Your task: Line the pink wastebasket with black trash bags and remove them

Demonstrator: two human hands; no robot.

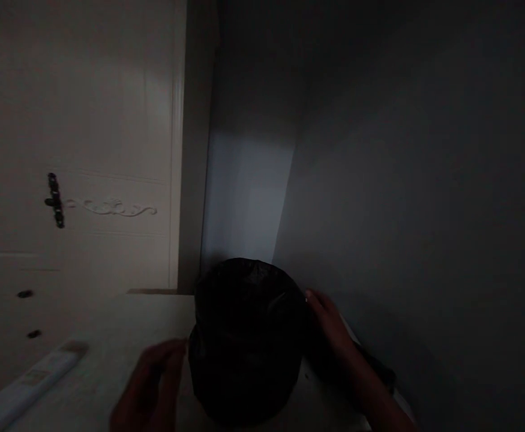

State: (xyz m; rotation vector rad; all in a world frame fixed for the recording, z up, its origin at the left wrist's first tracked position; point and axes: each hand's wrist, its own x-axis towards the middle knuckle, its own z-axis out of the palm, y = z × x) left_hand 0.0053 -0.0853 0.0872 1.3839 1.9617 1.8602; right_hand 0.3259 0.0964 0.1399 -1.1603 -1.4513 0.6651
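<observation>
A round bin-like container lined with a black plastic bag (248,342) stands on a pale surface in the lower middle. To its left is my left hand (154,378), thumb and fingertips brought together close to the bag's side; anything between them is too dark to make out. On the right, my right hand (327,315) lies along the upper rim of the bag, with its fingertips at the edge. The lower fingers of this hand are lost in shadow.
A pale surface (109,324) spreads under the bag. A long white roll or box (32,384) lies at lower left. Behind stands a white cabinet (109,120) with a dark handle (55,201). A grey wall (401,180) rises on the right, with a dark object (379,366) beside it.
</observation>
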